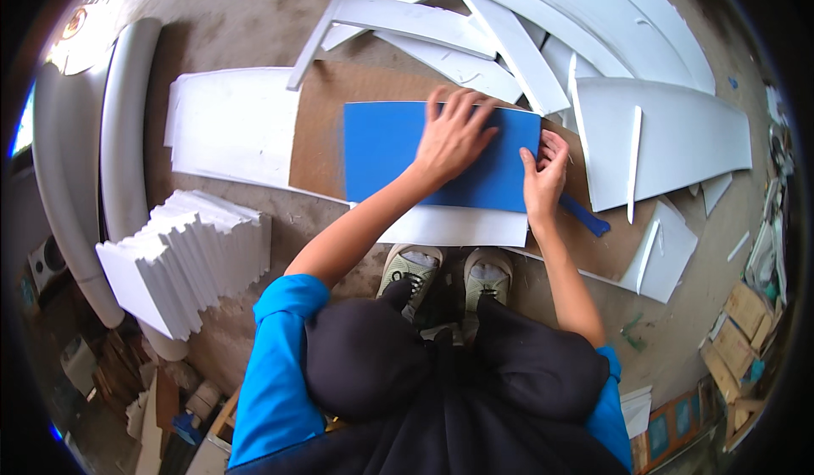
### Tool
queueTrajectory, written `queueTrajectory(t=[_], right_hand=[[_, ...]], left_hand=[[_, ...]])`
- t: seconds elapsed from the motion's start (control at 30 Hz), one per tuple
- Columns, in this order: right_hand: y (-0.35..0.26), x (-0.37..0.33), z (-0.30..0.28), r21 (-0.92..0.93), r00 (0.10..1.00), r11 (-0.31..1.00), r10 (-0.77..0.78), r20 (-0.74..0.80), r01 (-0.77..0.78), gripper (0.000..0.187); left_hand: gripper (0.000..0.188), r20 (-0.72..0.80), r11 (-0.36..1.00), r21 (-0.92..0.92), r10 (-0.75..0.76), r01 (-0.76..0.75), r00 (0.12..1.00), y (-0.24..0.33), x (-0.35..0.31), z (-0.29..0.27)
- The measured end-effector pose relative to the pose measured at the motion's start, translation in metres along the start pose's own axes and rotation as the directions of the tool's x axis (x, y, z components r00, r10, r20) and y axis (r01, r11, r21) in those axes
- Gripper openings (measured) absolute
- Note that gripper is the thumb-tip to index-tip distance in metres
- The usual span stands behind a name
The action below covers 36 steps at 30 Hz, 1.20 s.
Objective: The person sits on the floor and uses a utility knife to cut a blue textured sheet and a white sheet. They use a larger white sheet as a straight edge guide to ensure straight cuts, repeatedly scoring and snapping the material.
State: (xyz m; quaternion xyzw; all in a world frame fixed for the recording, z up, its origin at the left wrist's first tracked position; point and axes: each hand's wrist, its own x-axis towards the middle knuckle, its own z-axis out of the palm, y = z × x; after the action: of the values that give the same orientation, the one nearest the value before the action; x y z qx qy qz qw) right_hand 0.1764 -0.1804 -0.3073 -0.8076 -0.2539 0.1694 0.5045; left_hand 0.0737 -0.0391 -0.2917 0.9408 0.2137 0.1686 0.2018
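Note:
A flat blue rectangular sheet (386, 148) lies over a white foam-like sheet (462, 226), which shows along its near side. Both rest on a brown board (318, 144) on the floor. My left hand (454, 140) is spread on the blue sheet, its fingertips by the far edge. At the sheet's right edge, my right hand (547, 174) has its thumb and curled fingers closed on the border. The blue handle (585, 216) of a tool sticks out just right of that hand; its other end is hidden.
Several white strips and offcuts (509, 47) are heaped beyond the board. A white panel (670, 140) lies right, another (237, 123) left. A row of stacked white pieces (191, 250) stands near left, beside long white rolls (127, 127). My shoes (487, 276) are close to the board's near edge.

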Motion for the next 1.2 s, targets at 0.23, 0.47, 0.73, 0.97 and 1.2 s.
queueTrajectory(t=[0.23,0.47,0.73,0.97,1.2], right_hand=[[-0.004,-0.004,0.003,-0.014,0.999,1.000,-0.008,-0.032,0.008,0.038],[-0.011,-0.007,0.000,0.006,0.999,1.000,0.025,-0.035,-0.025,0.039],[0.005,-0.040,-0.004,0.074,0.993,0.997,0.034,-0.115,-0.025,0.040],[-0.012,-0.047,-0.006,-0.072,0.995,0.997,0.007,-0.095,-0.014,0.032],[-0.008,-0.044,-0.001,-0.097,0.993,0.993,-0.073,-0.095,0.063,0.026]], left_hand=[[0.070,-0.269,0.794,0.172,-0.532,0.583,0.803,-0.053,-0.130,-0.062],[0.050,-0.196,0.743,-0.196,-0.669,0.640,0.717,-0.041,-0.161,-0.059],[0.044,-0.256,0.746,-0.164,-0.664,0.645,0.703,-0.038,-0.161,-0.051],[0.045,-0.288,0.748,-0.109,-0.654,0.655,0.699,-0.036,-0.162,-0.045],[0.055,-0.280,0.710,0.032,-0.669,0.703,0.689,-0.019,-0.160,-0.030]])
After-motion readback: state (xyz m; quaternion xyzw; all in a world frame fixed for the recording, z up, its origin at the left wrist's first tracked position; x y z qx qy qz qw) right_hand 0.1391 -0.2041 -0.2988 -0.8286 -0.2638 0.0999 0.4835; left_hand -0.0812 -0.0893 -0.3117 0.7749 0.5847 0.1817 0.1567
